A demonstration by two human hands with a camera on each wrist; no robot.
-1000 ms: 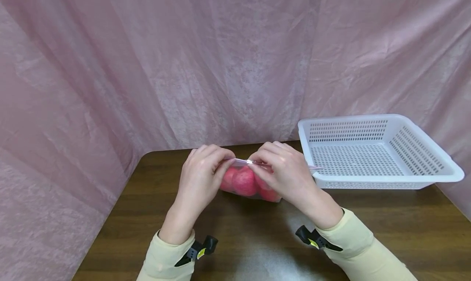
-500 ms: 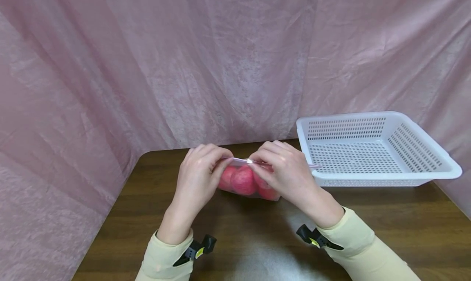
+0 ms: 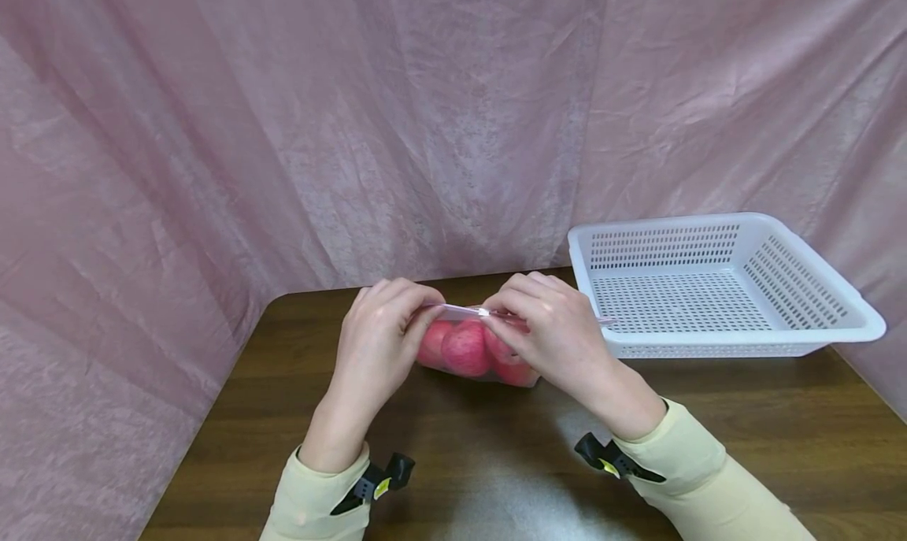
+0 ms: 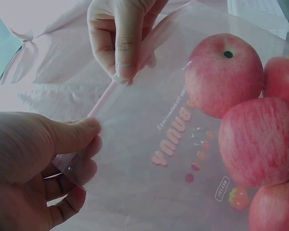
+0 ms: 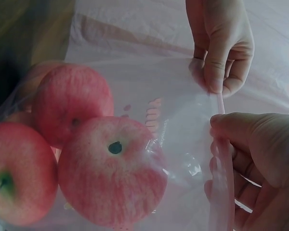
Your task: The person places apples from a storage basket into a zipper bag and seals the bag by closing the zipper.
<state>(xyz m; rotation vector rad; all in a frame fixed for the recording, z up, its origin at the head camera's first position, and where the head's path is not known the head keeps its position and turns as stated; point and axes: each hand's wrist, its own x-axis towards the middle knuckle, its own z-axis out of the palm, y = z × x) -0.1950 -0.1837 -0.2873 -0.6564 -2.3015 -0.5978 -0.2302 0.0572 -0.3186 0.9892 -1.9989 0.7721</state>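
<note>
A clear plastic zip bag with a pink top strip and strawberry print stands on the table, with several red apples inside. My left hand pinches the left end of the strip between thumb and fingers. Farther right along the same strip, my right hand pinches it, its thumb and index fingertip right at a small white piece. In the right wrist view the apples crowd the bag's lower part, and the right hand's fingers show through the plastic.
A white perforated plastic basket stands at the right on the brown wooden table. Pink cloth hangs behind the table and along its left side. Both wrists wear black straps with small cameras.
My left hand has shifted slightly left, and the gap between the two hands along the strip is a bit wider. Both hands keep their pinch. The head view has moved slightly.
</note>
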